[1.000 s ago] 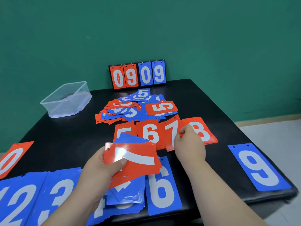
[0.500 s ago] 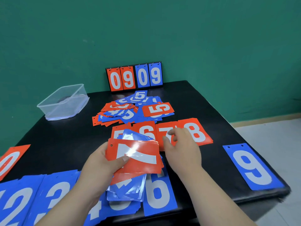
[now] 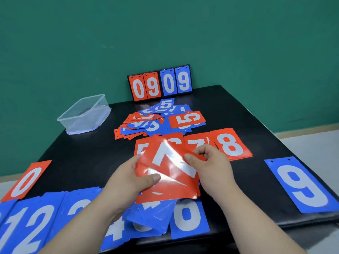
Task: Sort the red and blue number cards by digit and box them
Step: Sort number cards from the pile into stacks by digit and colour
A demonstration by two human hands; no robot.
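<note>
Red and glossy, the 7 card [image 3: 170, 173] is held in both hands above the near half of the black counter [image 3: 82, 154].
The left hand [image 3: 128, 178] grips a fanned stack, red over blue, with the thumb on top; the right hand [image 3: 211, 165] pinches the 7's upper edge, and glare streaks the digit. The forearms cover part of the blue row [image 3: 33, 222], which is cut off at the left. Beyond it the red row [image 3: 231, 143] is half hidden. Farther back are a loose pile [image 3: 157, 120] and a clear plastic box [image 3: 86, 114], its contents unreadable.
</note>
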